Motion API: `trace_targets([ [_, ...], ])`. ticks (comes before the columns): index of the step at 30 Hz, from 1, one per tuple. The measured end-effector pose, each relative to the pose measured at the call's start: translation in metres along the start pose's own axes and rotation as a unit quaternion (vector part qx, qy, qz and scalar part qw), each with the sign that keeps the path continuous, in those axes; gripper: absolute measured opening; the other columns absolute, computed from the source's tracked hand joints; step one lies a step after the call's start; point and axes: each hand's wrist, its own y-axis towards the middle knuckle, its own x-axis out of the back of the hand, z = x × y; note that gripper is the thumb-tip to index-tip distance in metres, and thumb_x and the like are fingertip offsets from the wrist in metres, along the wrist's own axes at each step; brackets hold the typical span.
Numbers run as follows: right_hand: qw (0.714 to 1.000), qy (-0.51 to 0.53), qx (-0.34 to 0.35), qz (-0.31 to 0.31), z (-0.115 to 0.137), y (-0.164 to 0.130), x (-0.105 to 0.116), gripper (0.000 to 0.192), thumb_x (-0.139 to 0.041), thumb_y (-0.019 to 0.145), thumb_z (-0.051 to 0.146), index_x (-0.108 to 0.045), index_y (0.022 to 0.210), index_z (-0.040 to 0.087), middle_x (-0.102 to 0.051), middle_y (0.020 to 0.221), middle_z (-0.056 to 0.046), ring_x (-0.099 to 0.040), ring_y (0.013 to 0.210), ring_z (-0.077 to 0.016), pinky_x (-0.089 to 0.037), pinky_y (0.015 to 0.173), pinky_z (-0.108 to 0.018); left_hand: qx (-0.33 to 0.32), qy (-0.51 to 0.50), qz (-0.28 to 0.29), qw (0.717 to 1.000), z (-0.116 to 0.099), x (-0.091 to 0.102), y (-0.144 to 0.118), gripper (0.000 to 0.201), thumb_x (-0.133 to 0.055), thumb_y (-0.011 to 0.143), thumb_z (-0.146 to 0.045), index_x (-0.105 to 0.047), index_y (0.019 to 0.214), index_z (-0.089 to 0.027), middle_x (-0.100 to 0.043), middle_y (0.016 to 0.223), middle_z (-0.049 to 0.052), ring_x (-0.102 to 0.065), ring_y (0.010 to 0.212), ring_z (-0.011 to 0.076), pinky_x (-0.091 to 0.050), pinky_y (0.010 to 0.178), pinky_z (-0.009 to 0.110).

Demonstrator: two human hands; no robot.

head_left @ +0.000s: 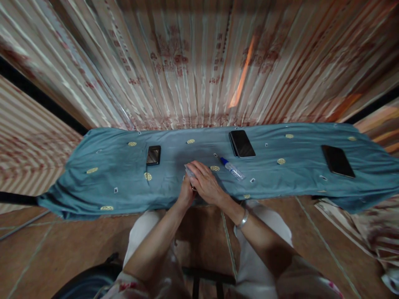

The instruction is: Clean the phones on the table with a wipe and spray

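Observation:
My left hand (186,194) and my right hand (206,185) meet at the front middle of a blue cloth-covered table (109,182). Together they grip a small pale, partly clear object (189,171); my right hand covers most of it, so I cannot tell what it is. My right wrist wears a silver bangle (243,219). Just right of the hands lies a small clear bottle with a blue cap (232,167).
A small dark phone (153,155) lies to the left, a larger black phone (242,143) behind the bottle, and another black phone (338,160) far right. A striped curtain (193,62) hangs behind the table. Tiled floor lies below my knees.

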Motion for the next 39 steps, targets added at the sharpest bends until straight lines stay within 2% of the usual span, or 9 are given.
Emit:
trace_targets([
  [5,0.999,0.031,-0.039,-0.007,-0.006,0.006,0.009,0.038,-0.029,0.100,0.028,-0.057,0.124,0.016,-0.062,0.120,-0.013,-0.055,0.113,-0.0219,-0.044,0.101,-0.041,-0.032,0.019,0.058,0.998,-0.001,-0.002,-0.007,0.028,-0.066,0.078,-0.036,-0.066,0.098,-0.017,-0.070,0.099,0.002,-0.060,0.111,0.0215,-0.044,0.097,0.032],
  [14,0.985,0.116,-0.127,-0.008,-0.017,0.006,0.009,0.035,-0.032,0.099,0.031,-0.062,0.112,0.019,-0.071,0.103,-0.009,-0.065,0.096,-0.0202,-0.049,0.087,-0.032,0.039,-0.015,0.028,0.999,-0.015,0.003,0.000,0.036,-0.059,0.081,-0.048,-0.069,0.095,-0.016,-0.073,0.087,0.003,-0.067,0.097,0.0212,-0.049,0.090,0.031],
  [17,0.971,0.140,-0.186,-0.052,-0.018,0.005,0.007,0.033,-0.038,0.097,0.035,-0.065,0.109,0.020,-0.073,0.097,-0.006,-0.067,0.090,-0.0202,-0.049,0.080,-0.030,0.095,-0.029,0.029,0.995,-0.021,0.004,-0.001,0.050,-0.049,0.084,-0.060,-0.068,0.097,-0.016,-0.073,0.089,0.007,-0.067,0.097,0.0250,-0.052,0.086,0.037],
  [20,0.953,0.156,-0.237,-0.104,-0.025,0.006,0.004,0.032,-0.044,0.093,0.039,-0.068,0.104,0.021,-0.073,0.091,-0.005,-0.068,0.086,-0.0210,-0.050,0.077,-0.030,0.140,-0.059,0.065,0.986,-0.028,0.005,-0.002,0.064,-0.040,0.084,-0.069,-0.067,0.102,-0.013,-0.072,0.096,0.013,-0.066,0.102,0.0298,-0.054,0.086,0.044],
  [23,0.940,0.167,-0.260,-0.147,-0.038,0.007,0.002,0.035,-0.044,0.091,0.043,-0.069,0.098,0.019,-0.073,0.088,-0.005,-0.067,0.084,-0.0217,-0.050,0.078,-0.031,0.149,-0.080,0.089,0.982,-0.032,0.005,-0.002,0.060,-0.037,0.089,-0.061,-0.065,0.103,-0.010,-0.071,0.098,0.016,-0.066,0.103,0.0304,-0.053,0.089,0.049],
  [26,0.929,0.181,-0.274,-0.172,-0.048,0.008,0.000,0.038,-0.044,0.090,0.047,-0.069,0.095,0.019,-0.072,0.087,-0.006,-0.066,0.083,-0.0221,-0.050,0.078,-0.032,0.140,-0.079,0.057,0.985,-0.030,0.005,0.000,0.036,-0.044,0.091,-0.040,-0.065,0.094,-0.012,-0.072,0.092,0.012,-0.068,0.096,0.0262,-0.052,0.092,0.049],
  [30,0.922,0.185,-0.288,-0.179,-0.054,0.007,-0.003,0.039,-0.044,0.089,0.048,-0.069,0.093,0.019,-0.071,0.083,-0.004,-0.064,0.080,-0.0211,-0.050,0.076,-0.032,0.112,-0.061,0.047,0.991,-0.022,0.005,0.002,0.015,-0.057,0.082,-0.021,-0.066,0.093,-0.014,-0.073,0.090,0.008,-0.068,0.093,0.0221,-0.049,0.097,0.048],
  [36,0.924,0.198,-0.280,-0.167,-0.049,0.006,-0.004,0.038,-0.046,0.090,0.048,-0.069,0.099,0.019,-0.071,0.086,-0.005,-0.065,0.084,-0.0216,-0.051,0.081,-0.035,0.029,0.009,0.056,0.998,-0.015,0.009,0.002,0.037,-0.079,0.061,-0.021,-0.066,0.096,-0.018,-0.071,0.094,0.004,-0.066,0.087,0.0197,-0.050,0.090,0.045],
  [39,0.929,0.210,-0.261,-0.158,-0.047,0.007,0.003,0.039,-0.041,0.092,0.046,-0.070,0.100,0.021,-0.072,0.085,-0.003,-0.065,0.085,-0.0203,-0.051,0.081,-0.033,-0.031,0.065,0.048,0.996,-0.015,0.011,0.003,0.039,-0.081,0.059,-0.023,-0.066,0.095,-0.019,-0.071,0.095,0.002,-0.064,0.087,0.0184,-0.051,0.086,0.040],
])
